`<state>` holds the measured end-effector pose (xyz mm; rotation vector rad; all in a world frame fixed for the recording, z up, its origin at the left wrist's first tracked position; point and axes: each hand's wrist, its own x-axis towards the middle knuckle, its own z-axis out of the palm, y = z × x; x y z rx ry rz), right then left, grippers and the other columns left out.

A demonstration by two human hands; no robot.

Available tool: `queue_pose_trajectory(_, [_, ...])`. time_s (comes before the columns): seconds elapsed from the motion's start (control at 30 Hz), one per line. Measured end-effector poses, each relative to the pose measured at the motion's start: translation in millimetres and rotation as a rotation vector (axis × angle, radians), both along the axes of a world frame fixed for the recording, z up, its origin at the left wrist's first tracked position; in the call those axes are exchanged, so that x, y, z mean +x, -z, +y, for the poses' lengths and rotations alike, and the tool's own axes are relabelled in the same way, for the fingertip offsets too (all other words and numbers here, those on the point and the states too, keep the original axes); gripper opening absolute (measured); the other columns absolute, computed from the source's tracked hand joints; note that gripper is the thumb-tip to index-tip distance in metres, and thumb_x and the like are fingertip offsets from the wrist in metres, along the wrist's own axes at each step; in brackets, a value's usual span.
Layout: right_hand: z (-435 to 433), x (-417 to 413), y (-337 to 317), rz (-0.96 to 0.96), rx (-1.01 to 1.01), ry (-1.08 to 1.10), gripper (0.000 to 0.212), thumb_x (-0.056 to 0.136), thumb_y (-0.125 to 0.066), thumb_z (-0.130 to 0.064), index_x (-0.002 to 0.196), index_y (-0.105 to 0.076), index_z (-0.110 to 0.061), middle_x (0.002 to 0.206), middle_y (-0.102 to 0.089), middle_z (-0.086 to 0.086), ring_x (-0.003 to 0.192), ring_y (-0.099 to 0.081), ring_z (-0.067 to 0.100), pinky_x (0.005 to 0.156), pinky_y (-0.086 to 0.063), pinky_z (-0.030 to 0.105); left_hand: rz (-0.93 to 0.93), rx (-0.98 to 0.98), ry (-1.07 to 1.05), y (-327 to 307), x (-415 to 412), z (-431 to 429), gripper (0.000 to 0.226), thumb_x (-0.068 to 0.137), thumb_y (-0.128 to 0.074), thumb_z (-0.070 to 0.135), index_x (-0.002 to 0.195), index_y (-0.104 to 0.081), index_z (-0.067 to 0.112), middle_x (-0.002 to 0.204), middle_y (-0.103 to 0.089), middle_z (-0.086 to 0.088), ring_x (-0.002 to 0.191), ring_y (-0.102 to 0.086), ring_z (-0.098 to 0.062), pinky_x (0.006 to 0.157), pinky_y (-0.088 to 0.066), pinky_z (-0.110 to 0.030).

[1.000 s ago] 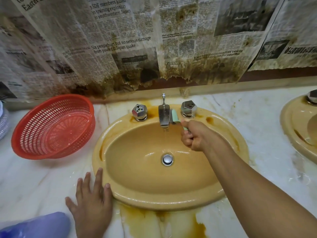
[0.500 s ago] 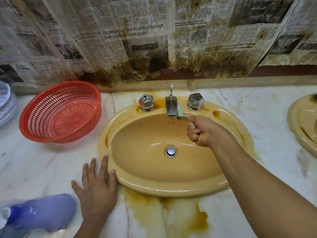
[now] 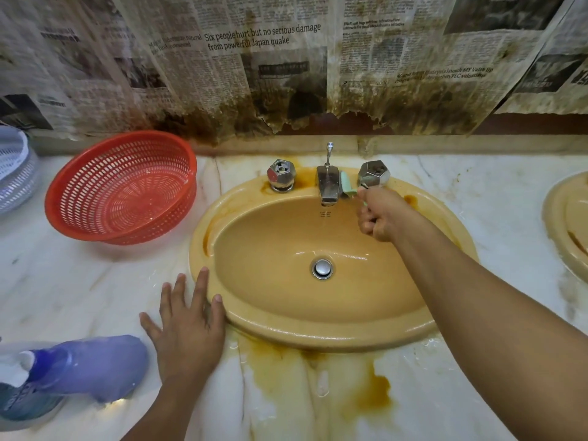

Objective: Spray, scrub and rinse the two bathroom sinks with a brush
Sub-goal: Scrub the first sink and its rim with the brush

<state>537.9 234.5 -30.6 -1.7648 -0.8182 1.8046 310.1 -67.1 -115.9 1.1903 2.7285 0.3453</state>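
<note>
Nearest, at the left, a purple spray bottle [image 3: 86, 367] lies on its side on the wet marble worktop [image 3: 79, 281]. Just right of it the left hand [image 3: 187, 329] presses flat, fingers spread wide and holding nothing, fingertips touching the near-left rim of the yellow sink [image 3: 318, 335]. On that slick stone the bracing hand could slide, or knock the bottle away. The basin holds no standing water, only a wet sheen round the drain stopper [image 3: 322, 268]. Farther, the right hand [image 3: 378, 214] has its fingers curled round the handle of the green brush [image 3: 346, 184], whose head sits against the right side of the faucet [image 3: 327, 186]. A hard stroke could flick dirty spray onto the stained newspaper [image 3: 286, 58] behind. The second sink [image 3: 569, 224] shows at the right edge. Far left, the tilted red basket [image 3: 121, 186] looks empty.
</note>
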Motion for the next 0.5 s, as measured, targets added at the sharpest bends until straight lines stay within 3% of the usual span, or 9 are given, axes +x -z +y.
queue_pose_trajectory(0.07, [12.5,-11.4,-3.2,-0.201,0.166,-0.061,0.013,0.1,-0.049,-0.011,0.104,-0.061,-0.011,0.073,-0.042,0.005,0.051,-0.031,0.015,0.039,-0.024,0.018,-0.006,0.013,0.002,-0.3,0.2,0.0,0.062,0.099,-0.012,0.064,0.16,-0.008,0.052,0.169,-0.02,0.0,0.158,-0.006,-0.023,0.121,-0.002,-0.067])
queue_pose_trajectory(0.13, [14.1,-23.9,-5.0,-0.425,0.309,-0.121,0.014,0.099,-0.051,-0.015,0.108,-0.058,-0.006,0.093,-0.055,0.013,0.06,-0.05,0.025,0.038,-0.039,0.024,-0.009,0.023,0.003,-0.7,0.8,-0.8,0.062,0.099,-0.013,0.064,0.159,-0.008,0.053,0.169,-0.021,0.0,0.158,-0.006,-0.022,0.121,-0.001,-0.067])
queue_pose_trajectory(0.2, [3.4,-28.2,0.7,-0.647,0.42,-0.202,0.02,0.101,-0.05,-0.022,0.112,-0.058,-0.007,0.109,-0.058,0.015,0.077,-0.062,0.034,0.051,-0.052,0.036,-0.01,0.023,0.004,-1.0,0.3,-2.0,0.062,0.099,-0.012,0.065,0.159,-0.007,0.054,0.169,-0.02,0.001,0.158,-0.005,-0.021,0.122,-0.001,-0.066])
queue_pose_trajectory(0.27, [-12.8,-24.4,9.3,-0.832,0.523,-0.298,0.028,0.104,-0.047,-0.025,0.118,-0.063,-0.006,0.117,-0.059,0.017,0.086,-0.058,0.032,0.065,-0.051,0.04,-0.015,0.022,0.004,-1.7,-0.5,-2.3,0.062,0.098,-0.01,0.066,0.159,-0.005,0.054,0.17,-0.018,0.001,0.158,-0.003,-0.021,0.122,-0.001,-0.066])
queue_pose_trajectory(0.37, [-14.5,-24.3,12.6,-0.984,0.597,-0.405,0.028,0.105,-0.047,-0.018,0.124,-0.062,-0.004,0.118,-0.058,0.017,0.089,-0.046,0.027,0.071,-0.039,0.036,-0.015,0.028,0.008,-2.2,0.1,-1.8,0.062,0.098,-0.01,0.065,0.159,-0.005,0.054,0.17,-0.019,0.001,0.158,-0.004,-0.021,0.121,-0.001,-0.067])
queue_pose_trajectory(0.5, [9.6,-42.4,-1.4,-1.071,0.64,-0.528,0.029,0.102,-0.045,-0.008,0.127,-0.06,-0.002,0.122,-0.06,0.02,0.102,-0.06,0.035,0.075,-0.05,0.041,-0.011,0.038,0.011,-0.2,-2.2,-2.9,0.063,0.098,-0.01,0.066,0.159,-0.007,0.053,0.17,-0.019,0.001,0.158,-0.004,-0.021,0.121,-0.003,-0.067])
